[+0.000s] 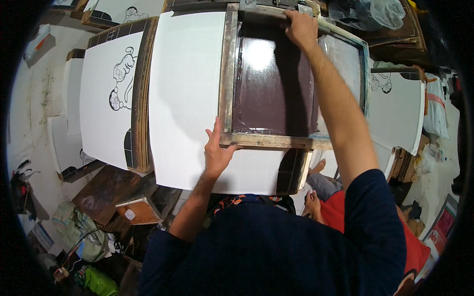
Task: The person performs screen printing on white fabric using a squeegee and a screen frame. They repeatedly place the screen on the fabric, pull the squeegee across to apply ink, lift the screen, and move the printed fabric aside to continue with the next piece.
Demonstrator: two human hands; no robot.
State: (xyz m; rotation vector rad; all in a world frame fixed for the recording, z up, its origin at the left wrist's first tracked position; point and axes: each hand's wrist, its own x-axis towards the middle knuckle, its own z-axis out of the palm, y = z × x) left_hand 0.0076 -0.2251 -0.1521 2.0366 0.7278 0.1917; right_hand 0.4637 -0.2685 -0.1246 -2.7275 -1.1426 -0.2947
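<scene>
A wooden-framed printing screen (227, 74) with a dark, glossy mesh lies over a white sheet (185, 89) on a board. My left hand (218, 154) rests at the screen's near left corner. Its fingers are stretched along the left side, and the thumb is spread along the near edge. At the far end of the screen, my right hand (302, 30) is closed round the right part of a long squeegee (264, 16). The arm's shadow falls across the mesh. My right fingers are partly hidden behind the hand.
To the left, a sheet with a black line drawing (121, 79) lies on a board; another printed sheet (395, 108) lies at right. A person in a red shirt (333, 212) sits near my right side. Clear plastic bags (370, 12) lie at far right. A wooden box (140, 211) stands lower left.
</scene>
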